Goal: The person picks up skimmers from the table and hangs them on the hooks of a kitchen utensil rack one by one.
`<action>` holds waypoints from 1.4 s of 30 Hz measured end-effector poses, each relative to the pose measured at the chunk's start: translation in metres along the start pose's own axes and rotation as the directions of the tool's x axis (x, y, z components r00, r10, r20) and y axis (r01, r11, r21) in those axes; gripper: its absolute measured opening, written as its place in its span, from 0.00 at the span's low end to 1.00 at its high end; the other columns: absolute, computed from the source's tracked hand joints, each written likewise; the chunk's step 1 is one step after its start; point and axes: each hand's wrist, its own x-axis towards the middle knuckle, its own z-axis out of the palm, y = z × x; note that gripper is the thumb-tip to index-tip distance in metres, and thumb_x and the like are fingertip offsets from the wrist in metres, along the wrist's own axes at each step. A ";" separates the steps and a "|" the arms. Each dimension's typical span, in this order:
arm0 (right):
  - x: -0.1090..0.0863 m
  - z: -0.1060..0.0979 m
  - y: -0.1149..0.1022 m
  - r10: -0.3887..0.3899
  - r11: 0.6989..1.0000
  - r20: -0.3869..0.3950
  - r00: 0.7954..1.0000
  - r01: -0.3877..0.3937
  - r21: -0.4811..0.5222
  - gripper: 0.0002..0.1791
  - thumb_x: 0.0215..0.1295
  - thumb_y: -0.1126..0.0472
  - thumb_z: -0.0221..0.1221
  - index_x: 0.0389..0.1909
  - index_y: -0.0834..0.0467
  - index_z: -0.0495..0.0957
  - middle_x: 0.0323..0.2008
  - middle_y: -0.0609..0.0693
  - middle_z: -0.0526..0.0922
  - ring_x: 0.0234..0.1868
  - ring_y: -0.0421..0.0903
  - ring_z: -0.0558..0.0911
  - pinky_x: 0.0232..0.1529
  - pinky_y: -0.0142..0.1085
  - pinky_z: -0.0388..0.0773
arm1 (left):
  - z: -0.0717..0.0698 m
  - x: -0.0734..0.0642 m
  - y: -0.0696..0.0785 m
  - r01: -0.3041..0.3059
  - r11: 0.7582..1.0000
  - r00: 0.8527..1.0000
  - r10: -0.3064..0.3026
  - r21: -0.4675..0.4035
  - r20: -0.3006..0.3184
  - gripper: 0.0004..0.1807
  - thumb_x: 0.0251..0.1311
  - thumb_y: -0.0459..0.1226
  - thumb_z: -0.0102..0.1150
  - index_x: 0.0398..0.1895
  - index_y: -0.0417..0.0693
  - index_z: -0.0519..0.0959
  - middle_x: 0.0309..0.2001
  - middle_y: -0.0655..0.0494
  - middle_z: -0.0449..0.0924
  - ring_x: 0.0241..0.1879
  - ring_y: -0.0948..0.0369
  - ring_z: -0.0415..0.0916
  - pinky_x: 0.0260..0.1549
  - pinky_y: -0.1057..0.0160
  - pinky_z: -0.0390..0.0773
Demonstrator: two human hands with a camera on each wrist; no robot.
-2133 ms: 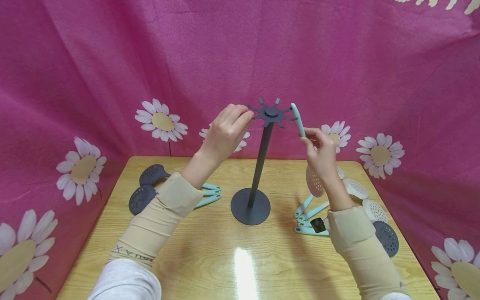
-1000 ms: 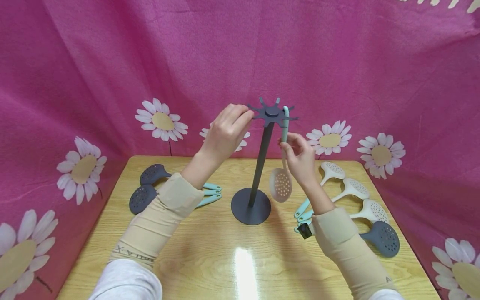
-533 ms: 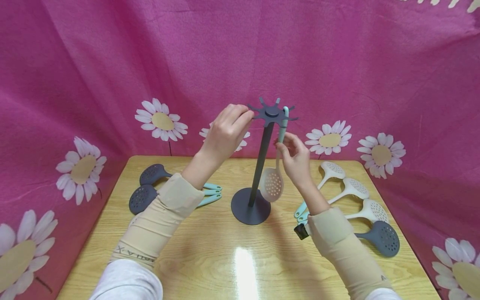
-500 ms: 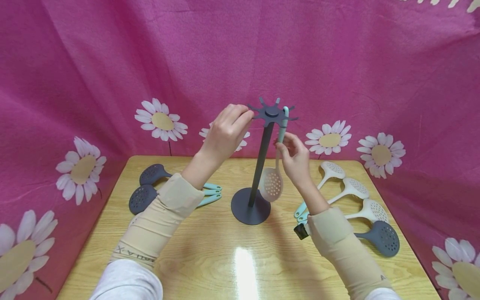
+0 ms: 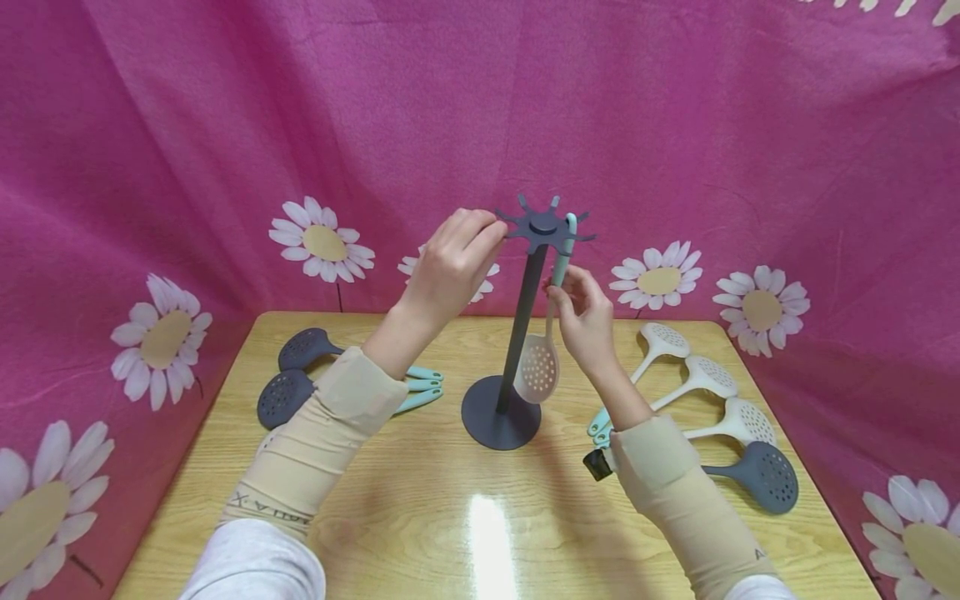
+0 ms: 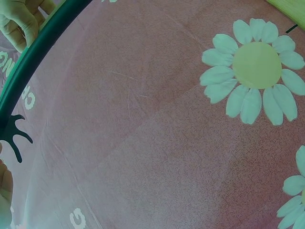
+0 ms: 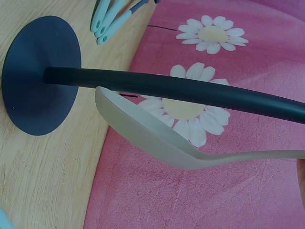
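Observation:
A dark utensil stand (image 5: 527, 308) rises from its round base, with a hooked ring on top. At the ring's left side my left hand (image 5: 453, 262) pinches one hook with its fingertips. Between thumb and fingers my right hand (image 5: 588, 321) holds a beige skimmer (image 5: 538, 371) low on its mint handle. The handle's top end is at a right-hand hook. In the right wrist view the skimmer's bowl (image 7: 152, 138) hangs close beside the pole (image 7: 200, 90). The left wrist view has my right hand (image 6: 21, 19) behind the pole.
On the table's right lie several skimmers, pale ones (image 5: 712, 377) and a dark one (image 5: 765, 477), mint handles inward. More dark skimmers (image 5: 285, 398) with mint handles (image 5: 420, 400) lie at left, partly behind my left arm. A pink flowered cloth (image 5: 420, 108) surrounds the table.
My right hand has brought the skimmer leftward to the ring, its top end now at a hook and its bowl swung toward the pole. My left hand has stayed in place.

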 end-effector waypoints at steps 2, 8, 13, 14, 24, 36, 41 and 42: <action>0.000 0.000 0.001 -0.004 1.000 0.001 1.000 0.004 0.003 0.12 0.59 0.76 0.54 0.43 0.78 0.70 0.35 0.72 0.77 0.37 0.62 0.78 0.36 0.23 0.75 | 0.000 0.000 0.000 -0.001 1.000 1.000 0.001 0.000 0.000 0.03 0.58 0.28 0.56 0.31 0.34 0.77 0.30 0.44 0.75 0.30 0.53 0.72 0.32 0.62 0.75; 0.000 0.000 0.002 -0.011 1.000 0.001 1.000 0.011 0.017 0.12 0.59 0.76 0.53 0.43 0.77 0.70 0.36 0.73 0.77 0.36 0.52 0.80 0.35 0.23 0.75 | 0.000 0.000 0.000 -0.002 1.000 1.000 0.002 0.001 -0.001 0.03 0.55 0.27 0.58 0.31 0.34 0.77 0.30 0.44 0.75 0.30 0.53 0.72 0.33 0.62 0.76; -0.001 -0.002 0.001 0.007 1.000 0.008 1.000 -0.007 0.021 0.13 0.59 0.76 0.54 0.44 0.77 0.70 0.36 0.72 0.78 0.37 0.42 0.80 0.37 0.23 0.75 | 0.000 0.000 -0.001 -0.002 1.000 1.000 0.002 0.003 -0.001 0.03 0.55 0.27 0.58 0.31 0.34 0.77 0.30 0.44 0.75 0.30 0.53 0.72 0.33 0.62 0.76; -0.001 -0.002 0.001 0.016 1.000 0.012 1.000 -0.016 0.017 0.13 0.59 0.76 0.54 0.45 0.77 0.71 0.37 0.71 0.78 0.37 0.42 0.80 0.38 0.23 0.75 | 0.000 0.000 -0.001 -0.002 1.000 1.000 0.002 0.002 -0.001 0.02 0.55 0.27 0.58 0.31 0.34 0.77 0.30 0.44 0.75 0.30 0.53 0.72 0.33 0.62 0.76; -0.007 -0.009 0.002 0.048 0.997 0.061 0.997 -0.044 -0.068 0.18 0.58 0.74 0.56 0.51 0.75 0.70 0.42 0.69 0.78 0.39 0.36 0.78 0.40 0.26 0.75 | 0.001 0.000 0.000 -0.005 1.000 1.000 0.005 0.004 -0.004 0.03 0.57 0.28 0.56 0.31 0.34 0.77 0.30 0.44 0.75 0.30 0.53 0.72 0.33 0.62 0.76; -0.026 -0.027 0.063 -0.162 0.948 0.116 0.980 0.187 -0.259 0.27 0.53 0.72 0.61 0.56 0.67 0.69 0.47 0.62 0.77 0.50 0.57 0.75 0.54 0.43 0.69 | 0.002 -0.001 -0.001 -0.004 1.000 1.000 0.004 0.003 -0.001 0.04 0.52 0.27 0.61 0.31 0.34 0.77 0.30 0.45 0.75 0.30 0.53 0.72 0.33 0.62 0.76; -0.039 -0.039 0.078 -0.170 0.926 0.156 0.973 0.212 -0.313 0.27 0.57 0.64 0.60 0.59 0.61 0.67 0.50 0.60 0.75 0.53 0.56 0.73 0.57 0.44 0.66 | 0.002 -0.001 -0.001 -0.006 1.000 1.000 0.006 -0.002 -0.005 0.03 0.55 0.27 0.59 0.31 0.34 0.77 0.30 0.44 0.75 0.30 0.53 0.71 0.33 0.62 0.76; -0.042 -0.042 0.080 -0.166 0.922 0.162 0.973 0.211 -0.324 0.27 0.58 0.63 0.60 0.59 0.61 0.67 0.50 0.59 0.75 0.54 0.55 0.72 0.57 0.44 0.66 | 0.002 -0.001 -0.001 -0.007 1.000 1.000 0.007 -0.004 -0.007 0.03 0.55 0.27 0.58 0.31 0.34 0.77 0.30 0.44 0.75 0.30 0.53 0.71 0.33 0.62 0.76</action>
